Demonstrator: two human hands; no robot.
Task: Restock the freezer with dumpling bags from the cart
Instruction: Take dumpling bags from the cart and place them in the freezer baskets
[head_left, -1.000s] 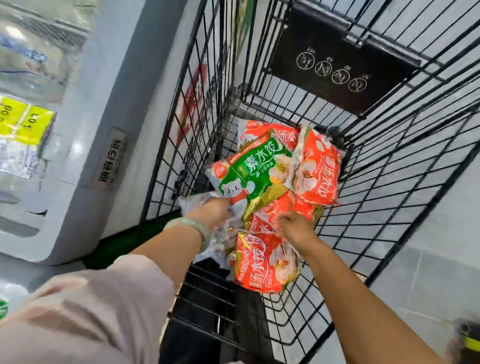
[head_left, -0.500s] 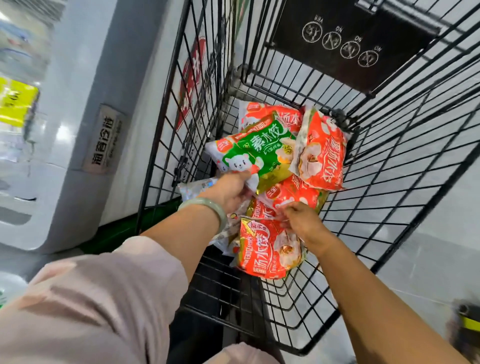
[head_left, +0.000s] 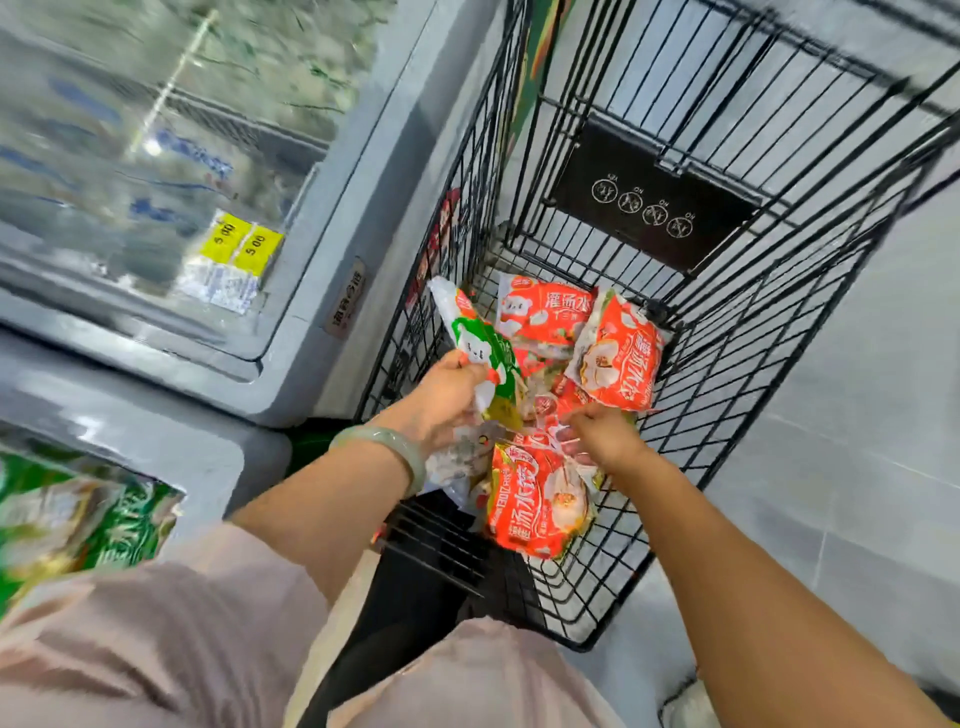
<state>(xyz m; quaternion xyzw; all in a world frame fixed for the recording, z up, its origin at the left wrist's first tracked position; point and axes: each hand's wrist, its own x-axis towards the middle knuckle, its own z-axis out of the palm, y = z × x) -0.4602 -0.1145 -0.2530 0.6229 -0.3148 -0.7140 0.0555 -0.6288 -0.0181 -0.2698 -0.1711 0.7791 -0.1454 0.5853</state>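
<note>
A black wire cart (head_left: 737, 364) holds several dumpling bags. My left hand (head_left: 447, 400), with a pale green bangle on the wrist, grips a green and white dumpling bag (head_left: 480, 348) and holds it tilted up on its edge above the pile. My right hand (head_left: 602, 436) is down among the red bags, its fingers pinching the top edge of a red dumpling bag (head_left: 535, 504) at the cart's near end. Two more red bags (head_left: 618, 358) lie at the far end. The freezer (head_left: 322, 291) stands to the left of the cart.
The freezer's glass lid (head_left: 145, 156) shows yellow price tags (head_left: 241, 244) and frosted goods beneath. A second freezer bay at lower left holds green bags (head_left: 88, 519). A black panel (head_left: 654, 202) hangs on the cart's far wall. Grey floor tiles (head_left: 857, 467) lie to the right.
My left hand has lifted the green bag off the pile and tipped it upright. My right hand stays on the red bag. The view has swung left, showing more of the freezer.
</note>
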